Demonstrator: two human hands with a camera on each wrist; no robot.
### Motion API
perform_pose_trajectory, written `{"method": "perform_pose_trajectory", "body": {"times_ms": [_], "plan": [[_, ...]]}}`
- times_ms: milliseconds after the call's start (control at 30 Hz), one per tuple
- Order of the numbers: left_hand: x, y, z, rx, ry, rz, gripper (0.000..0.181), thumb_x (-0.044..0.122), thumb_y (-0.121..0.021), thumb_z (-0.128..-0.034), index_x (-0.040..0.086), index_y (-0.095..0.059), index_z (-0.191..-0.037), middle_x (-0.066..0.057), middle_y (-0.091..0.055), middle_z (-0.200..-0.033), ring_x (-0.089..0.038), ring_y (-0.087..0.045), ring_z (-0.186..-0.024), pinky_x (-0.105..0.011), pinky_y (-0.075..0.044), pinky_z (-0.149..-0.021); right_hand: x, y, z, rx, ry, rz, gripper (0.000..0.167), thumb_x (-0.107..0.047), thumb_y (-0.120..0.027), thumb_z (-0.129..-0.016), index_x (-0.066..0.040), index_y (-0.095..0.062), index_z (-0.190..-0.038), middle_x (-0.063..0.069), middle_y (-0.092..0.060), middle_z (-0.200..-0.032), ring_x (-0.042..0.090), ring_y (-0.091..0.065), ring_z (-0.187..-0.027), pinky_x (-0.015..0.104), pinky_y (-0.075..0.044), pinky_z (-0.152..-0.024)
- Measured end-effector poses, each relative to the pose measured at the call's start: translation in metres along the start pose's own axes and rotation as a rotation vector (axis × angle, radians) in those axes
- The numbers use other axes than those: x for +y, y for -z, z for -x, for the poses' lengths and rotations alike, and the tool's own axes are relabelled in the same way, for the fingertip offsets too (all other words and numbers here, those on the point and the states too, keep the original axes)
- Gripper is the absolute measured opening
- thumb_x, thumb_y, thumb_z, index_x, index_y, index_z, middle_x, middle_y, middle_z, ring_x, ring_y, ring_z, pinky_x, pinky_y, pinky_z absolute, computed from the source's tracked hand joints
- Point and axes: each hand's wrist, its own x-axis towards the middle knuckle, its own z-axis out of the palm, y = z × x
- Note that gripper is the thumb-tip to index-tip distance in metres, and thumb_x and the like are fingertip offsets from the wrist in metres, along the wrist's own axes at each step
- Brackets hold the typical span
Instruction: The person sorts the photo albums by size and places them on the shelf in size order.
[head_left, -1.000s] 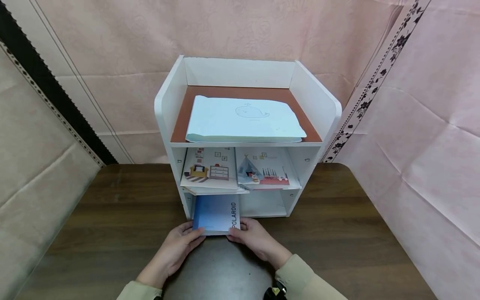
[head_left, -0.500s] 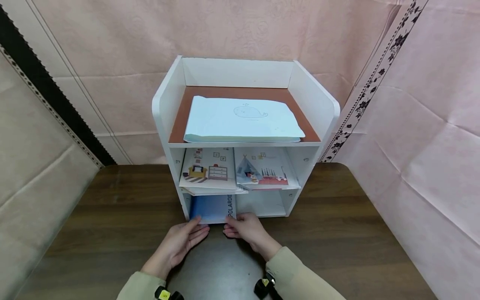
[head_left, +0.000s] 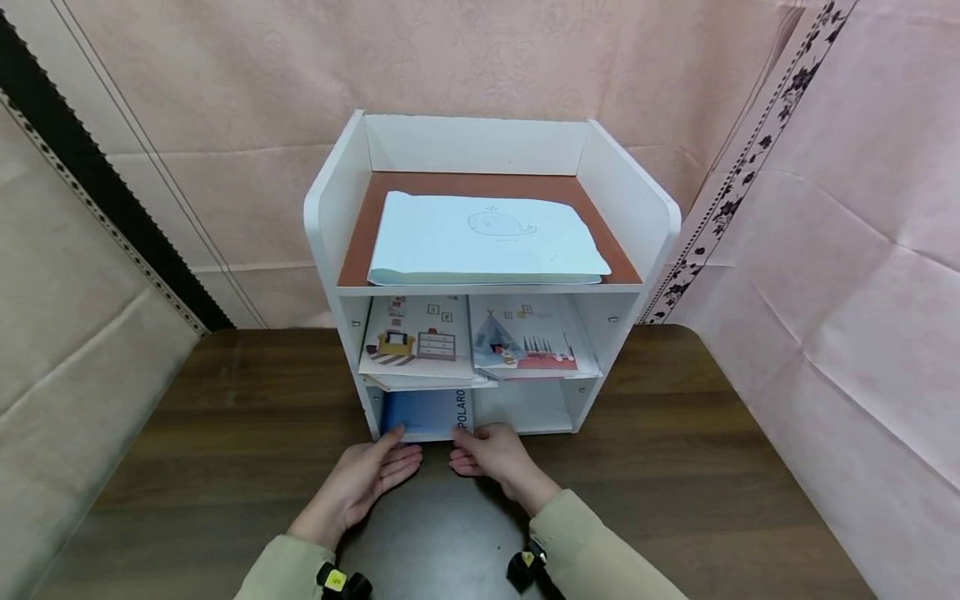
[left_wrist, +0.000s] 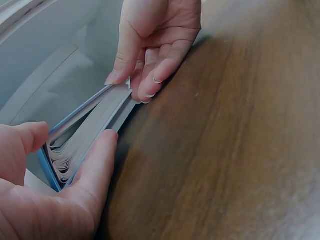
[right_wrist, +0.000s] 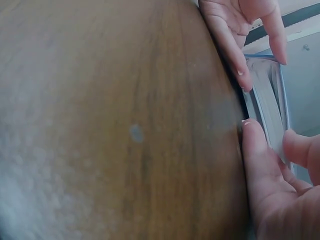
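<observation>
A blue photo album [head_left: 422, 412] lettered POLAROID lies flat in the left part of the bottom compartment of a white shelf unit [head_left: 525, 412]. Its page edges [left_wrist: 87, 127] face outward. My left hand [head_left: 369, 475] holds the album's front left corner, thumb on the upper cover and rather straight fingers at the lower edge. At the front right corner, my right hand [head_left: 495, 457] pinches it with the thumb above and the fingers below. In the right wrist view both hands straddle the album [right_wrist: 270, 100].
Illustrated books [head_left: 416, 342] fill the middle shelf and jut out over the bottom compartment. A pale blue sheet-like stack [head_left: 487, 237] with a whale drawing lies on the brown top shelf. The unit stands on a wooden table [head_left: 675, 467], with pink cloth walls [head_left: 480, 58] around.
The album has slid deeper into the bottom compartment, so less of it sticks out. Both hands have moved forward with it, mostly in the first half second.
</observation>
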Motion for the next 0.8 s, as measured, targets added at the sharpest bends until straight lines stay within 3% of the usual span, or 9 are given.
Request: {"method": "perform_pose_trajectory", "body": {"times_ms": [367, 633, 800], "plan": [[0.0035, 0.0015, -0.0087, -0.002, -0.012, -0.018, 0.069, 0.037, -0.064, -0.0933, -0.015, -0.04, -0.132, -0.03, -0.059, -0.119, -0.034, -0.061, -0.11, -0.038, -0.05, -0.092, -0.0011, -0.0017, -0.0052, 0.041, 0.027, 0.013, 0.038, -0.025, -0.062, -0.097, 0.012, -0.063, -0.105, 0.016, -0.07, -0.083, 0.022, -0.071, -0.076, 0.032, -0.058, -0.07], [0.0002, 0.0053, -0.0025, 0.03, 0.002, -0.039, 0.069, 0.04, -0.062, -0.0937, -0.016, -0.042, -0.13, -0.029, -0.06, -0.117, -0.032, -0.063, -0.108, -0.038, -0.051, -0.091, 0.0015, -0.009, 0.0005, 0.036, 0.022, 0.004, 0.038, -0.026, -0.062, -0.096, 0.012, -0.063, -0.104, 0.016, -0.07, -0.083, 0.022, -0.071, -0.076, 0.032, -0.058, -0.07], [-0.0003, 0.0066, 0.0008, 0.013, 0.005, -0.059, 0.074, 0.045, -0.062, -0.0922, -0.016, -0.041, -0.129, -0.029, -0.06, -0.118, -0.032, -0.063, -0.107, -0.038, -0.05, -0.092, 0.0019, -0.0084, 0.0035, 0.01, 0.019, -0.014, 0.043, -0.029, -0.063, -0.096, 0.012, -0.063, -0.106, 0.017, -0.07, -0.086, 0.023, -0.071, -0.079, 0.033, -0.058, -0.072]]}}
